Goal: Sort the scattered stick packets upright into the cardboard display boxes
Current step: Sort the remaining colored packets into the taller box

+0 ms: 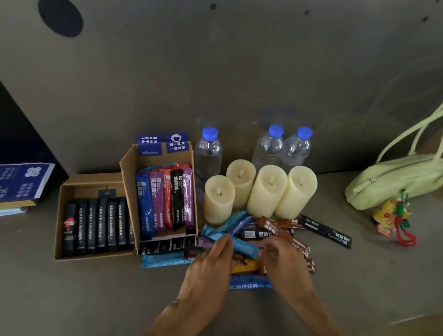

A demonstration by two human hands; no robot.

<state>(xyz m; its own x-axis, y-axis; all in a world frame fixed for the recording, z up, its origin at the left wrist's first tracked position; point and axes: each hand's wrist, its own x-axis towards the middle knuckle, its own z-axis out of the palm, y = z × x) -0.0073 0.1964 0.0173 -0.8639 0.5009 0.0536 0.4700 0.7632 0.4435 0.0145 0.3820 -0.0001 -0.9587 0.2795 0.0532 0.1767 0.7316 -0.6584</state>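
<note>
In front of the candles (pixel 267 189) is where the loose pile of stick packets (pixel 277 226) sits, lying flat and crisscrossed. Blue, brown, purple and orange ones are all tangled together, so my guess is both hands are in there to tease one out.

The one in play looks like the light blue packet (pixel 244 246) on top of the heap. The right hand (pixel 282 257) has its fingers (pixel 266 251) curled in and seems to be pinching the packet's right end. The left hand (pixel 209 260) reaches in with its fingers (pixel 224 244) nearly straight and bunched, tips resting on the other end, more steadying than grabbing. It's blurry though, so take the exact grip with a grain of salt.

Just left of the pile is the taller cardboard box (pixel 128 174), with coloured packets leaning upright in it. Touching that one on its left is the low box (pixel 85 189), lined with black packets. One black packet (pixel 326 231) lies off to the right, apart from the pile.

Behind the candles there are three water bottles (pixel 208 152). There's a pale green bag (pixel 398 177) far right and a stack of blue booklets (pixel 3 184) far left.
</note>
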